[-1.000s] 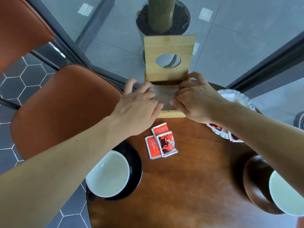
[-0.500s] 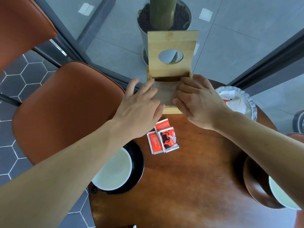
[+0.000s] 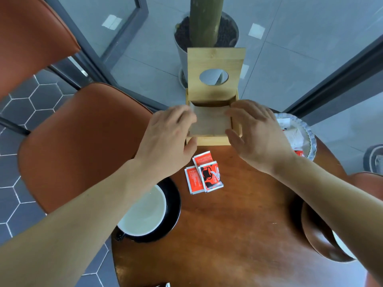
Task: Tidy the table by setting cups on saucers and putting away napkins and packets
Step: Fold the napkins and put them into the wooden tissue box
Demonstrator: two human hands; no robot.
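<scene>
Napkins [image 3: 210,123], a brownish stack of them, lie in the open bamboo box [image 3: 213,140] at the far edge of the round wooden table [image 3: 238,224], its holed lid [image 3: 215,69] standing upright behind. The left hand [image 3: 167,137] sits at the box's left side, fingers loosely bent over the stack's edge, thumb against the front wall. The right hand [image 3: 255,131] mirrors it on the right, fingers spread fairly wide and flat across the corner of the stack. Neither looks to be gripping anything; they seem to be pressing and squaring the paper down.

The far left corner of the stack rides up against the box wall rather than lying flat. If the lid comes down with that corner still raised, I'd expect it to crease the paper or fail to close. The box is near the table's edge too, so a firm shove forward could slide it off.

Three red packets [image 3: 204,175] lie overlapped just in front of the box, not yet put away; a wrist sweeping back could scatter them. A white cup [image 3: 143,214] already sits on a black saucer [image 3: 174,206] under the left forearm, and a careless elbow could knock it. On the right a scalloped dish [image 3: 310,137] holds more packets, and a brown saucer [image 3: 319,235] with another cup peeks from beneath the right arm
</scene>
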